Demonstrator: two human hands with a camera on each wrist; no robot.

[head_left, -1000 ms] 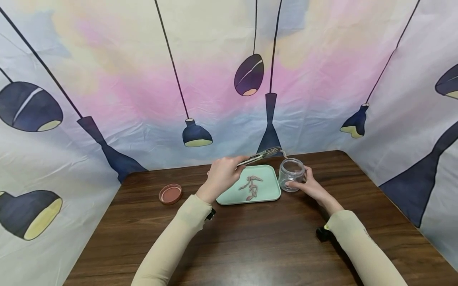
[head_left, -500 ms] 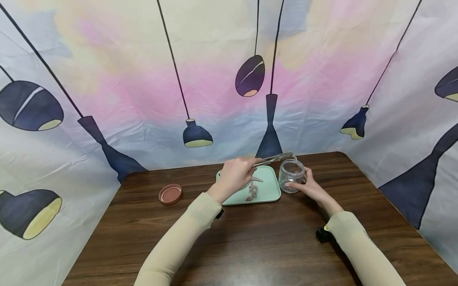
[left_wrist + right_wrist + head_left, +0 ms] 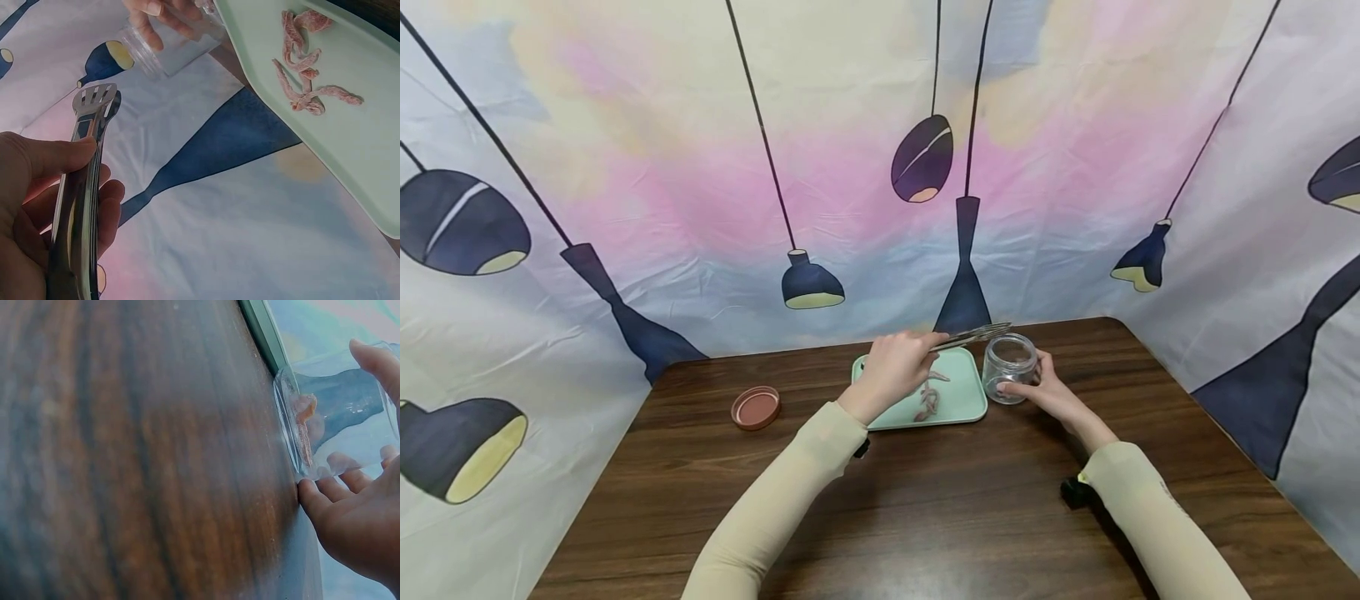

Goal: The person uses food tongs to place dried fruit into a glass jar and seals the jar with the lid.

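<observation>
My left hand (image 3: 891, 371) grips metal tongs (image 3: 76, 200), thumb on one arm and fingers around the other. The tongs' slotted head is at the far left of the jar's mouth, with nothing seen between the tips. My right hand (image 3: 1054, 393) holds the clear jar (image 3: 994, 371) upright on the table, thumb and fingers around its wall. In the right wrist view, a pinkish strip (image 3: 304, 428) lies at the jar's bottom. Several pinkish, powder-dusted strips (image 3: 303, 69) lie in a pale green tray (image 3: 967, 410), partly hidden in the head view by my left hand.
A reddish-brown round lid (image 3: 756, 408) lies to the left of the tray on the dark wooden table (image 3: 910, 517). The jar stands close to the tray's right edge. A cloth printed with lamps (image 3: 850, 150) hangs behind the table.
My left hand and the tongs have moved right and slightly down to the jar's mouth. The strip that hung from the tips has left them. My right hand and the jar have stayed put.
</observation>
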